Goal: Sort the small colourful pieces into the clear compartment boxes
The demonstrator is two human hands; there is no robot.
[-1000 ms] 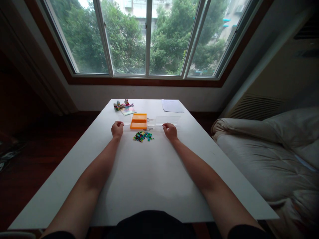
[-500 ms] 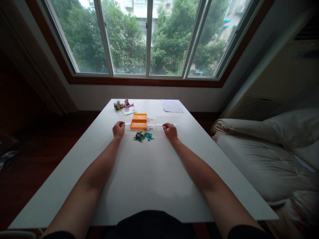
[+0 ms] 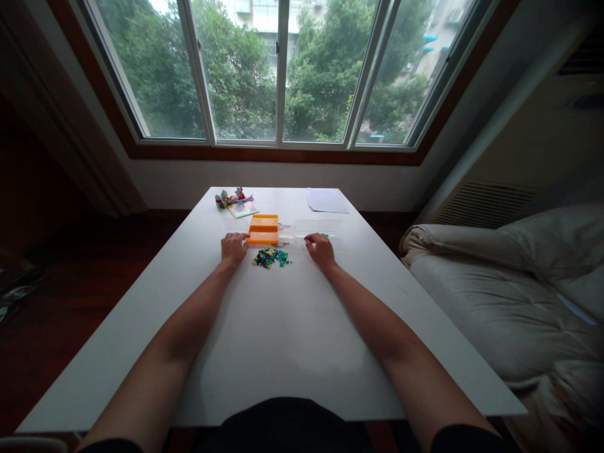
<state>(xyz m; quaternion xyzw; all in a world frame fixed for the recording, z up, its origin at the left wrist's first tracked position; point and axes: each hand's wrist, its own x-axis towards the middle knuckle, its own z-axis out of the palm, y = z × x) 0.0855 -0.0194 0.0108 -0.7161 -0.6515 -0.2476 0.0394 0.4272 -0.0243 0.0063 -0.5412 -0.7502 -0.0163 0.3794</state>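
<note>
A two-part orange plastic box (image 3: 263, 237) lies in the middle of the table. My left hand (image 3: 233, 248) is at its left front corner, thumb and fingers closed against the edge. In front of the box is a loose pile of small colourful building bricks (image 3: 268, 257). My right hand (image 3: 321, 249) is over the front of a clear plastic box (image 3: 309, 225), fingertips pinched together; whatever is between them is too small to make out. A small green piece (image 3: 326, 235) shows just beyond its knuckles.
Built toy figures (image 3: 233, 199) and a pale printed booklet (image 3: 244, 210) are at the far left of the white table (image 3: 287, 340). White paper sheets (image 3: 327, 201) lie at the far right. A cream-covered sofa (image 3: 500, 296) is beside the table on the right.
My left hand has moved right, up to the orange box. My right hand has shifted slightly left, and a green piece now shows behind it.
</note>
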